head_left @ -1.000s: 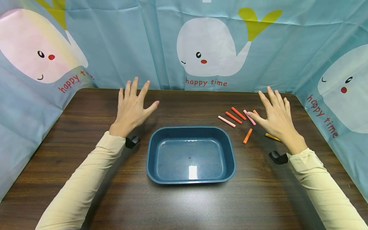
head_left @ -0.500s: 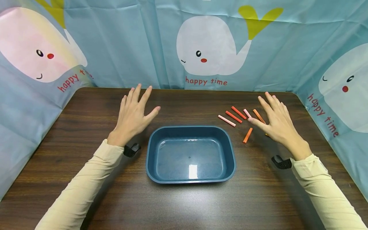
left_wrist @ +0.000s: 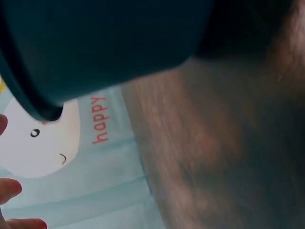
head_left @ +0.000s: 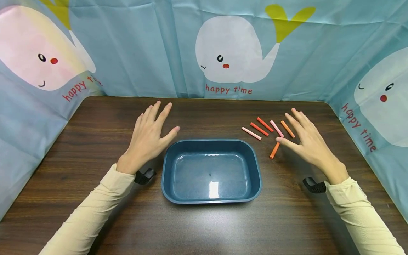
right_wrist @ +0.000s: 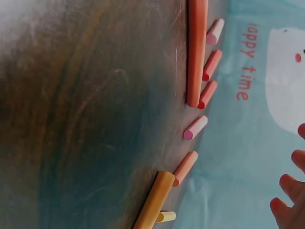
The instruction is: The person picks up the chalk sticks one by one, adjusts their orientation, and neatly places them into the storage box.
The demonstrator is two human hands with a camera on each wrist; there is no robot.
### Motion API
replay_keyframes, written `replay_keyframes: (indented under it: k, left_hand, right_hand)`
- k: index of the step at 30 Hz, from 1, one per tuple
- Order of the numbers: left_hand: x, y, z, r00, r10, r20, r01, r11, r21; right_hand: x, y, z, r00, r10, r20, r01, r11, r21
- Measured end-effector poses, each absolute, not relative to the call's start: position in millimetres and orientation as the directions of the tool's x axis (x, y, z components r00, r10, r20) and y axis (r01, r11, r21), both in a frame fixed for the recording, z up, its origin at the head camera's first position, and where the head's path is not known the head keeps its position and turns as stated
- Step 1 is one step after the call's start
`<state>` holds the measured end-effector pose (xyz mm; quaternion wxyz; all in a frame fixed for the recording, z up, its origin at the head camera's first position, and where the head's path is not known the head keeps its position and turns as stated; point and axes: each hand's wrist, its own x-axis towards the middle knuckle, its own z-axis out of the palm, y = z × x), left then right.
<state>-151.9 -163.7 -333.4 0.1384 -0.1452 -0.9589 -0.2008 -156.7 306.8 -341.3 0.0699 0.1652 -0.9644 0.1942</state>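
My left hand [head_left: 148,136] hovers with spread fingers at the back left corner of a blue plastic tray [head_left: 169,170] and holds nothing. My right hand [head_left: 309,141], fingers extended, is over the right side of a group of chalk sticks. Its thumb overlaps the upper end of an orange chalk [head_left: 273,151] in the head view. Behind lie a pale pink chalk [head_left: 251,133], two red chalks [head_left: 259,129], a pink chalk [head_left: 277,129] and a light orange chalk [head_left: 288,129]. The right wrist view also shows a yellow-orange chalk [right_wrist: 155,200] and a pale yellow chalk [right_wrist: 166,216], hidden in the head view.
A dark wood-grain table [head_left: 204,233] carries everything. Blue cloth [head_left: 137,46] printed with whales hangs along its back and sides. Black wrist straps sit below both hands, the left strap [head_left: 145,176] close to the tray's left side.
Both hands have come down and nearer the table's front. The right thumb has moved off the pink chalk to the orange one's end; the light orange chalk is uncovered. The chalks and tray stay put.
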Motion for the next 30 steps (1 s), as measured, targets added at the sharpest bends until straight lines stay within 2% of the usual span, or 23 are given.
replay_keyframes:
  k: [16, 30]
  left_hand:
    - [-124.2, -155.1, -342.4, -0.899, 0.290, 0.327, 0.399, 0.852, 0.341]
    - [-102.8, -150.1, -353.2, -0.880, 0.342, 0.329, 0.448, 0.830, 0.334]
  right_hand:
    - [-145.2, 305.0, -348.4, -0.933, -0.327, 0.152, -0.360, 0.844, -0.396]
    - [-141.0, 302.6, -350.4, -0.932, -0.352, 0.091, -0.360, 0.855, -0.373]
